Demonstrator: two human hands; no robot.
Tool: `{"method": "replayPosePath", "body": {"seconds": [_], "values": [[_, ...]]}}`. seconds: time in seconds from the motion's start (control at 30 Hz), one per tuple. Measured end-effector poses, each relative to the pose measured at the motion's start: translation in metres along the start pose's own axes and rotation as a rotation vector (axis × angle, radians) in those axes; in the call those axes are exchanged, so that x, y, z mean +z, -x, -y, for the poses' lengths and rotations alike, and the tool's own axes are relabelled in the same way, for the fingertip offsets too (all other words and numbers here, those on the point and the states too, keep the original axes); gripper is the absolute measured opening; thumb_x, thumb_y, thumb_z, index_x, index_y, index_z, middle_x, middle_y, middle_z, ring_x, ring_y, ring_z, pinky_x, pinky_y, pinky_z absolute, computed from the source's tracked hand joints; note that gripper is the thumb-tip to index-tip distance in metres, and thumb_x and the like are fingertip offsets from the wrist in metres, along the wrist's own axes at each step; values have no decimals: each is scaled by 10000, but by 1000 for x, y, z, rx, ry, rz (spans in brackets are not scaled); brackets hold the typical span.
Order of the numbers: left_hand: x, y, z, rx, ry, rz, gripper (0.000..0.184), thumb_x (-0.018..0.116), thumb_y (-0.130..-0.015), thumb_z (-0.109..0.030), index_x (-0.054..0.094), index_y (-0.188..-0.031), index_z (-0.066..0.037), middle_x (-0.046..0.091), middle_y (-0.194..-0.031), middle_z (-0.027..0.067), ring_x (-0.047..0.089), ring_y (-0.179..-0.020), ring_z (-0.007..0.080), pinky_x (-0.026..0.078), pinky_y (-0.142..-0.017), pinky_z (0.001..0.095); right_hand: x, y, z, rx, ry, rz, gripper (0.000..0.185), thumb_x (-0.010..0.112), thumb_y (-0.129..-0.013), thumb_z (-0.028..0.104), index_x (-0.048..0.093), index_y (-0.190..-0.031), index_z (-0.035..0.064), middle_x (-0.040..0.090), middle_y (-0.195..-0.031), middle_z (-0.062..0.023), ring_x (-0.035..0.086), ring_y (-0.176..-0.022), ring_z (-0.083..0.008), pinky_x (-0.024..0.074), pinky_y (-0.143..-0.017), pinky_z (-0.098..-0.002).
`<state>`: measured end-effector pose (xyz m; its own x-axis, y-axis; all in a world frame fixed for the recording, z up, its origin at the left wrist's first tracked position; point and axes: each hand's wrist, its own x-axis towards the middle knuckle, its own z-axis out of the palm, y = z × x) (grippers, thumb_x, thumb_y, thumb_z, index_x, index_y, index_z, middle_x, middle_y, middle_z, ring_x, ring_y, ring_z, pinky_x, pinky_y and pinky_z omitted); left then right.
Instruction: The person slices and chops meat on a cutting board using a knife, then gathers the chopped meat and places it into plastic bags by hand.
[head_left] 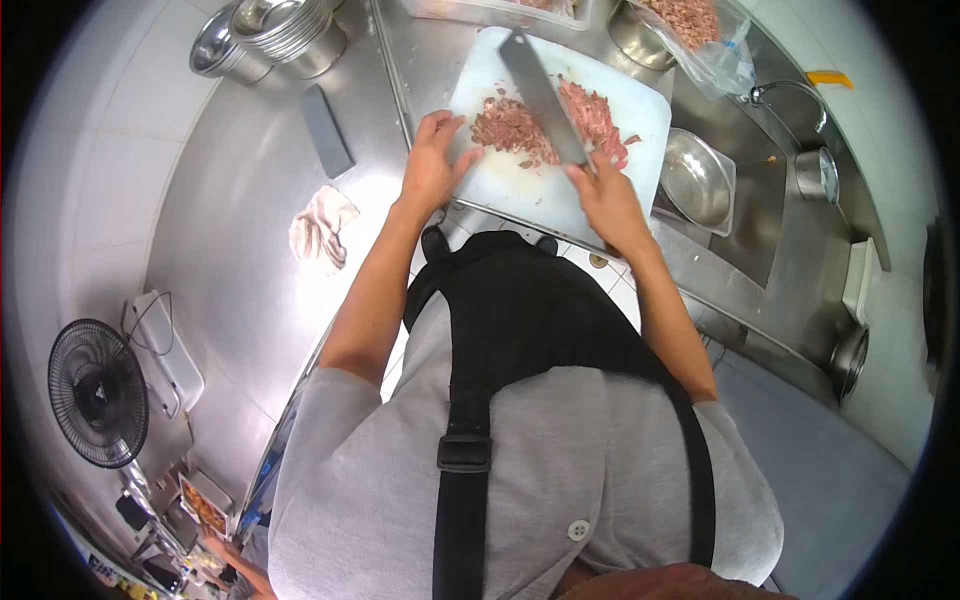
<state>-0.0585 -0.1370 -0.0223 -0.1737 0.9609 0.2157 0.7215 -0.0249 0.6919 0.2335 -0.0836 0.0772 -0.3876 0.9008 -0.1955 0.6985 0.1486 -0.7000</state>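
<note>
My right hand is closed round the handle end of a cleaver, whose broad blade points away from me over a white cutting board. On the board, chopped meat lies to the left of the blade. More cut meat, in redder pieces, lies to its right. My left hand rests at the board's left edge, fingers apart and holding nothing, close to the left pile. The cleaver's handle is mostly hidden by my right hand.
A sharpening stone and a crumpled cloth lie on the steel counter to the left. Stacked metal bowls stand behind them. On the right are a metal pan, a faucet and a bag of minced meat.
</note>
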Motion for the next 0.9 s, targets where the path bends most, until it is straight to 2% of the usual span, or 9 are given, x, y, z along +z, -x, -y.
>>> {"method": "replayPosePath", "body": {"seconds": [0.03, 0.13, 0.23, 0.27, 0.37, 0.47, 0.7, 0.8, 0.9], "values": [[2, 2, -5, 4, -8, -22, 878, 924, -829, -403, 568, -1520, 5, 478, -1601, 269, 475, -1478, 445, 440, -1209, 489, -15, 8, -7, 74, -10, -9, 401, 645, -1086, 331, 579, -1282, -12, 758, -974, -283, 741, -951, -473, 554, -820, -534], [16, 6, -25, 34, -268, 126, 1373, 916, -711, -678, 267, -1681, 45, 203, -1741, 345, 206, -1622, 502, 211, -1333, 558, -43, 29, -45, 209, -40, -134, 416, 662, -1074, 279, 588, -1394, 23, 755, -960, -269, 753, -925, -445, 557, -817, -513], [31, -3, -47, 23, -337, 100, 1468, 939, -651, -688, 216, -1679, 72, 220, -1726, 368, 183, -1624, 526, 167, -1325, 604, -52, 41, -90, 124, 107, -337, 469, 675, -1060, 231, 582, -1480, 44, 757, -948, -245, 761, -905, -421, 566, -831, -510], [34, -8, -51, 55, -328, 92, 1451, 926, -654, -707, 246, -1670, 75, 222, -1724, 368, 199, -1617, 531, 174, -1321, 606, -51, 39, -103, 177, 95, -353, 485, 687, -1032, 173, 595, -1496, 66, 764, -979, -247, 757, -941, -451, 571, -864, -517], [53, -30, -54, 159, -250, 37, 1452, 923, -649, -715, 251, -1671, 67, 222, -1724, 368, 204, -1613, 536, 183, -1317, 610, -35, 27, -108, 191, 141, -411, 486, 680, -1009, 141, 604, -1484, 68, 764, -1011, -271, 742, -993, -480, 568, -902, -539], [72, -50, -62, 176, -242, 43, 1481, 941, -610, -713, 257, -1669, 64, 242, -1712, 374, 237, -1588, 554, 217, -1304, 621, -17, 7, -98, 198, 164, -324, 496, 680, -987, 125, 605, -1476, 83, 756, -1036, -298, 725, -1014, -504, 562, -914, -570], [103, -55, -76, 145, -168, -37, 1483, 983, -588, -650, 260, -1653, 88, 282, -1674, 399, 259, -1559, 585, 247, -1286, 631, -17, -42, -87, -92, 209, -38, 523, 684, -965, 96, 580, -1478, 112, 752, -987, -295, 729, -958, -498, 554, -873, -576], [124, -45, -84, 104, -89, -173, 1447, 997, -632, -580, 228, -1649, 105, 244, -1654, 449, 224, -1563, 603, 230, -1278, 643, -40, -64, -96, -251, 233, 98, 546, 693, -945, 74, 592, -1480, 115, 752, -961, -288, 726, -938, -493, 557, -857, -567], [154, -24, -114, -107, -127, -285, 1480, 1024, -640, -464, 138, -1649, 159, 123, -1661, 502, 123, -1570, 646, 159, -1286, 673, -63, -79, -103, -377, 201, 226, 556, 692, -934, 64, 609, -1482, 114, 761, -952, -260, 724, -919, -487, 563, -849, -545]]}}
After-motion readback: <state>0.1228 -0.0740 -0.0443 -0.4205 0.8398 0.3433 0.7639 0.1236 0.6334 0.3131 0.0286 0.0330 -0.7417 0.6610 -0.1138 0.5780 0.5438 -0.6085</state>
